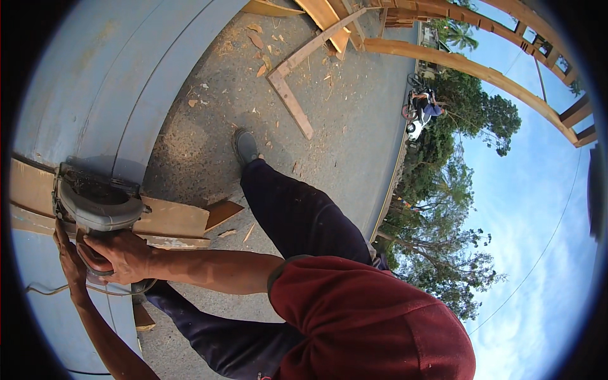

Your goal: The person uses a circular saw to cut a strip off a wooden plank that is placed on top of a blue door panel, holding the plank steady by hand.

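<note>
Fingers (106, 245) of the right hand (132, 256) wrap the power tool (104, 213), left hand (71, 263) stretched alongside, its grip unclear.

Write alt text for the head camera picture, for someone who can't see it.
A right hand grips a grey power tool over wooden boards lying across grey panels, the left hand beside it. The outdoor view appears sideways: maroon shirt and dark trousers, trees, sky at right.

Plank (171, 220): wood, matt surf.; tool hsg (104, 216): smooth; shirt (386, 316): matt cloth.
</note>
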